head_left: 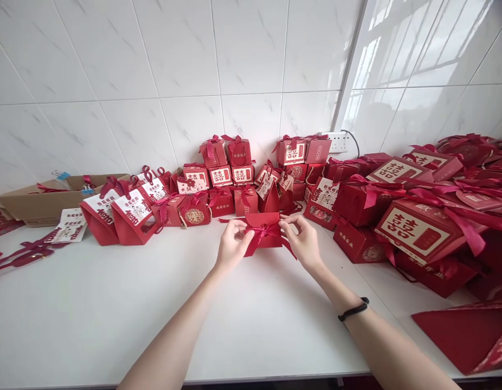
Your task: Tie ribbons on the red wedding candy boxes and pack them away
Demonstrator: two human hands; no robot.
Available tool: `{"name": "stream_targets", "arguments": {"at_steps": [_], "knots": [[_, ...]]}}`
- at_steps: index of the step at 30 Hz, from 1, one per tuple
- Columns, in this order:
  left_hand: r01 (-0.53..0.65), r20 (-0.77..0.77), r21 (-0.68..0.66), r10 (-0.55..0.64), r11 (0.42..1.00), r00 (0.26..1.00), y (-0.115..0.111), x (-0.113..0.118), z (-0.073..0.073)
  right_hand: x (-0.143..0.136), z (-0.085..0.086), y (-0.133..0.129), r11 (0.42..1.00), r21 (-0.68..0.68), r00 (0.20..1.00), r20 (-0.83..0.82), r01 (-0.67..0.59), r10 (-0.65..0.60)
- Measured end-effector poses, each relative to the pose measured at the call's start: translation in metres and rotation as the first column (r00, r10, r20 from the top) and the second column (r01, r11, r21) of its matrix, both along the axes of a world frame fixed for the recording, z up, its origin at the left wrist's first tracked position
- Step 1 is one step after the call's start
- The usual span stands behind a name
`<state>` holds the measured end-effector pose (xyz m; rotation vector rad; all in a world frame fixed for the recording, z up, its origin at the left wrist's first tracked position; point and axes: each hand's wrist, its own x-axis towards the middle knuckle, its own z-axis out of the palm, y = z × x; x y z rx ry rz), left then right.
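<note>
A small red gift box (264, 219) stands upright on the white table, in front of the stacked boxes. A dark red ribbon (264, 232) is tied in a bow across its front, with tails trailing at both sides. At the box's left side, my left hand (233, 245) has thumb and fingers closed on the left part of the ribbon. My right hand (303, 242) pinches the ribbon on the right, its fingertips close to the box's upper right edge. The fingertips partly hide the bow's two ends.
Stacked red gift boxes (222, 176) line the white tiled wall. A larger pile of boxes (422, 227) fills the right. On the left are triangular boxes (133, 214), a cardboard box (43, 206), white printed cards (70, 226) and loose ribbons (25, 253). A power strip (338, 142) stands behind.
</note>
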<state>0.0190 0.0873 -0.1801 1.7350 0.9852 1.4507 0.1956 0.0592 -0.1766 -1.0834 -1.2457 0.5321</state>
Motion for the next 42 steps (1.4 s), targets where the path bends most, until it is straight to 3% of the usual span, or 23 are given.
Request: {"name": "stream_targets", "arguments": {"at_steps": [3,7,15,24,42], "knots": [[0.066,0.085,-0.075,-0.06,0.995,0.995,0.001,0.001,0.002,0.001,0.0,0.001,1.0,-0.029,1.0,0.013,0.005,-0.005],[0.065,0.12,-0.173,-0.045,0.983,0.992,0.001,0.0,0.007,0.002,0.002,0.002,0.998,-0.064,0.999,-0.033,-0.028,0.026],[0.044,0.056,-0.12,-0.038,0.992,0.998,0.0,0.0,0.007,0.003,0.005,0.005,0.976,-0.16,0.96,-0.262,-0.148,0.102],[-0.025,0.121,-0.07,0.034,0.997,0.992,0.005,-0.001,0.004,0.004,0.005,0.006,0.964,-0.192,0.956,-0.263,-0.182,0.128],[0.016,0.185,-0.148,0.011,0.989,0.983,0.001,0.0,0.01,0.006,0.004,0.008,0.974,-0.177,0.983,-0.147,-0.139,0.113]]}}
